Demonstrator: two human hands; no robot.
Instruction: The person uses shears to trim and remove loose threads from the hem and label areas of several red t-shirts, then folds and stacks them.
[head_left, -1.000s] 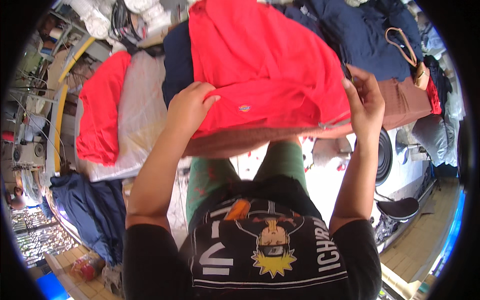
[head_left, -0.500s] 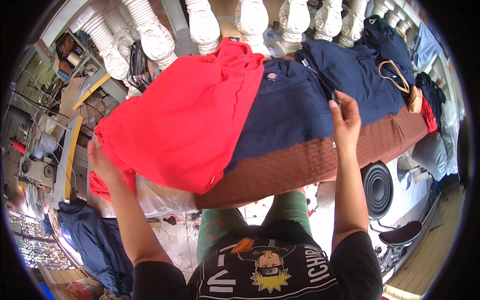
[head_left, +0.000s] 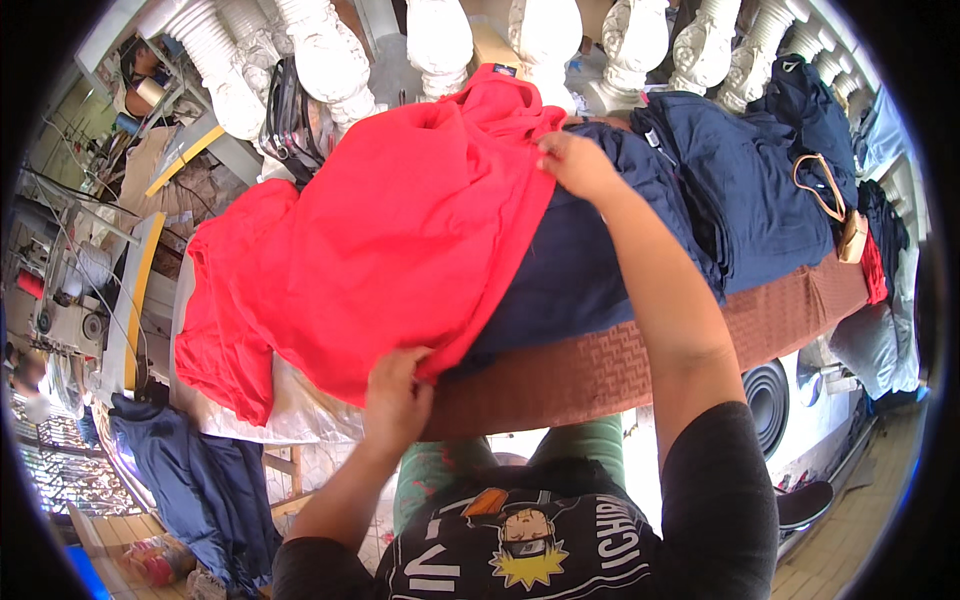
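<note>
A red garment [head_left: 400,210] with a dark neck label lies spread over the left part of the covered surface. My left hand [head_left: 400,395] pinches its near edge. Farther off, my right hand [head_left: 582,165] has its fingertips closed on the garment's far right edge, close to the label end. Whether anything else is between those fingers is hidden. Under the red cloth and to its right lies a dark navy garment [head_left: 580,260]. More folded navy garments [head_left: 745,190] are stacked beyond my right forearm.
Brown textured cloth [head_left: 590,360] covers the surface along its near side. White carved balusters [head_left: 545,45] line the far edge. A tan pouch with a strap [head_left: 853,238] rests at the right. Navy cloth [head_left: 190,480] hangs at the lower left, near sewing machines [head_left: 75,325].
My right hand has moved left from the navy pile to the red garment's far edge. My left hand has come right, from the garment's left end to its near edge.
</note>
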